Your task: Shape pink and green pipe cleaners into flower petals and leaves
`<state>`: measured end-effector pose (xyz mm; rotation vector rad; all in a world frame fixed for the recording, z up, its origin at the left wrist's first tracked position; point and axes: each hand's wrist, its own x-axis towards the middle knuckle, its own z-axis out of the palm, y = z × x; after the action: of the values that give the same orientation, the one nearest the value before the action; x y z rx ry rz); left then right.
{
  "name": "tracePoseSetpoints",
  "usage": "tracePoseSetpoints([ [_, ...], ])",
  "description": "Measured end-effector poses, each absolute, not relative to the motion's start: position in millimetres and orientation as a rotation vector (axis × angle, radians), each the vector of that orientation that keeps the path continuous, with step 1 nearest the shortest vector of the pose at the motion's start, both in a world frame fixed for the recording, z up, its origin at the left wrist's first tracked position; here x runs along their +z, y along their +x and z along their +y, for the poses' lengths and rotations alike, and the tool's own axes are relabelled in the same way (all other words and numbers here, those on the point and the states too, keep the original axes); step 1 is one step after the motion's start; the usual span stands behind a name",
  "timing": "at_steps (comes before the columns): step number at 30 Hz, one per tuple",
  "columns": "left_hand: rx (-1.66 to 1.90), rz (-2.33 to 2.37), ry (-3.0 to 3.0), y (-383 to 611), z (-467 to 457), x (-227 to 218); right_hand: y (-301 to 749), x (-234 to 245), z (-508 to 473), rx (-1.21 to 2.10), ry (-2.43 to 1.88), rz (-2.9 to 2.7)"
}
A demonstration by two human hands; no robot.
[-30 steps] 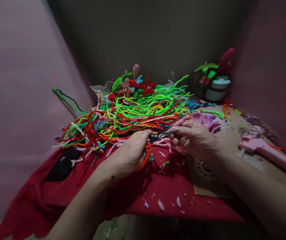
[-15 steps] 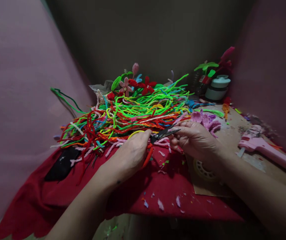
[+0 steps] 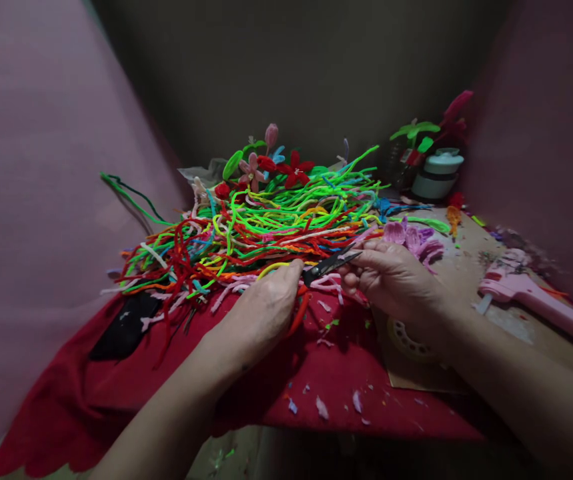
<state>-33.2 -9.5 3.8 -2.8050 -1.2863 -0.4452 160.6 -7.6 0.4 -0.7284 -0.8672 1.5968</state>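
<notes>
My left hand [image 3: 273,297] is closed round the orange handles of a pair of scissors [image 3: 323,268]. Their dark blades point right, slightly apart, and reach the fingertips of my right hand [image 3: 389,277]. Those right fingers are pinched together by the blade tips; a small bit of pink fuzzy stem [image 3: 350,255] shows between the blades there, though most of what the fingers hold is hidden. Behind both hands lies a wide heap of coloured pipe cleaners [image 3: 276,220], mostly green, red and orange. Purple pipe-cleaner petals [image 3: 411,239] rest just beyond my right hand.
A pink glue gun [image 3: 526,287] lies on the cardboard [image 3: 471,260] at right, near a cream ring with holes [image 3: 409,340]. A lidded jar [image 3: 436,175] stands at the back. Finished fuzzy flowers [image 3: 296,170] top the heap. A black flat object [image 3: 126,327] lies left on the red cloth [image 3: 346,393].
The scissor blades have closed somewhat near the right fingertips. Both hands stay in nearly the same place.
</notes>
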Motion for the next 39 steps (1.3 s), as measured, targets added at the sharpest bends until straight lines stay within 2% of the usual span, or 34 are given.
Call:
tracePoseSetpoints([
  [8,-0.532,-1.455,-2.856,-31.2,-10.8,7.4,163.2,-0.5,-8.0,1.586,-0.766,-0.868],
  [15,-0.604,-1.346,-2.924,-33.9,-5.8,4.9,163.9,-3.2,-7.0,1.547,-0.726,-0.899],
  [39,-0.398,-1.431,-2.798,-26.1,-12.5,6.6,157.4,-1.4,-10.5,1.487,-0.746,-0.866],
])
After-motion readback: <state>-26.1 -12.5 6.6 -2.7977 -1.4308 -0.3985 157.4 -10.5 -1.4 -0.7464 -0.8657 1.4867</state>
